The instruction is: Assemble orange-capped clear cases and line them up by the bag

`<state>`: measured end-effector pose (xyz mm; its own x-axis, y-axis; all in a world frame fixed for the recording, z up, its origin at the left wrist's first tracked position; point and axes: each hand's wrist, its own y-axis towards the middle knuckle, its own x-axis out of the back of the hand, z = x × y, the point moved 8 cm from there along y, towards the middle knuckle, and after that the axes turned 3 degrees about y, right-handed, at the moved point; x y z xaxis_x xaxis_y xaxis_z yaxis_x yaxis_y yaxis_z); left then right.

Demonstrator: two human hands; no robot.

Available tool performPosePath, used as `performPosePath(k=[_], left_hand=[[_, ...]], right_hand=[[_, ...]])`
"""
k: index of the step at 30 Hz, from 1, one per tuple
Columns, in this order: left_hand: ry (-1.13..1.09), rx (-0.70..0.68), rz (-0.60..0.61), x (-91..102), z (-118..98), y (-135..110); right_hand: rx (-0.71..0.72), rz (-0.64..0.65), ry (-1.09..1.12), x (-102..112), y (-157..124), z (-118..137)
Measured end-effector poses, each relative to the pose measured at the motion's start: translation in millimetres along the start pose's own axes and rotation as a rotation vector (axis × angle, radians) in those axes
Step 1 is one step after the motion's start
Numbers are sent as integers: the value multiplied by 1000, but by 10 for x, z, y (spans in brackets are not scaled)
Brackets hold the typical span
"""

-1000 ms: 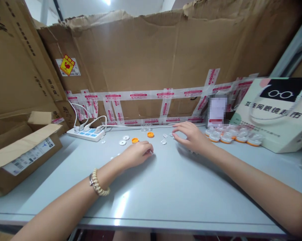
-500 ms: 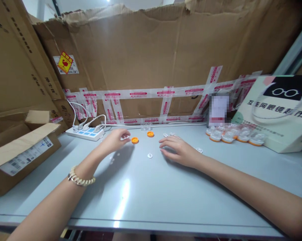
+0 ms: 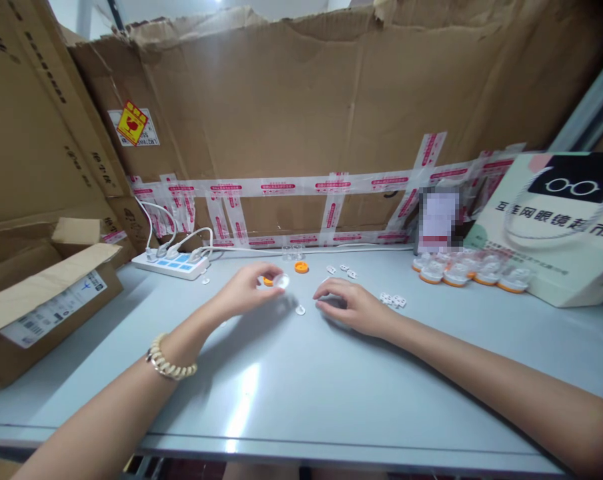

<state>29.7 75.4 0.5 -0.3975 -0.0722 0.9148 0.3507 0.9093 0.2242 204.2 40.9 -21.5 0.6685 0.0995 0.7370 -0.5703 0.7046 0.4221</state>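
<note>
My left hand (image 3: 251,287) pinches a small clear round plastic cover (image 3: 281,282) between thumb and fingertips, raised above the table. Partly hidden behind that hand is an orange round base (image 3: 268,281). A second orange base (image 3: 301,267) lies farther back, with clear plastic pieces (image 3: 293,253) behind it. Between my hands sits a small white disc with a raised stub (image 3: 300,310). Fingers bent and apart, my right hand (image 3: 349,301) hovers over or rests on the tabletop; nothing shows in its grasp. Small white pieces with holes (image 3: 393,300) lie beside it, others (image 3: 351,274) behind it.
Several clear-topped orange-based pieces (image 3: 456,272) are grouped at right before a paper bag (image 3: 556,233). At left stand a white power strip (image 3: 171,265) and an open cardboard box (image 3: 51,307). A large taped cardboard sheet (image 3: 281,120) walls off the back.
My left hand has moved right, bringing the clear cover in front of the nearer orange base. My right hand has shifted slightly, its fingers more bent; more white pieces show beside it.
</note>
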Motion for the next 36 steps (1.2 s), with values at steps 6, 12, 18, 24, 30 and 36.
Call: performPosePath(k=[6, 12, 18, 24, 30, 36], left_hand=[[-239, -210, 107, -279, -505, -80], [-182, -256, 176, -427, -491, -94], [-217, -223, 176, -313, -472, -80], [47, 5, 229, 322, 201, -132], [267, 293, 567, 363, 928, -386], [305, 354, 567, 359, 1090, -379]], right_hand=[[-8, -6, 12, 12, 4, -21], [-8, -4, 19, -3, 7, -24], [-20, 18, 16, -32, -2, -14], [-39, 6, 29, -5, -8, -40], [-34, 22, 27, -11, -7, -44], [-28, 23, 23, -13, -16, -64]])
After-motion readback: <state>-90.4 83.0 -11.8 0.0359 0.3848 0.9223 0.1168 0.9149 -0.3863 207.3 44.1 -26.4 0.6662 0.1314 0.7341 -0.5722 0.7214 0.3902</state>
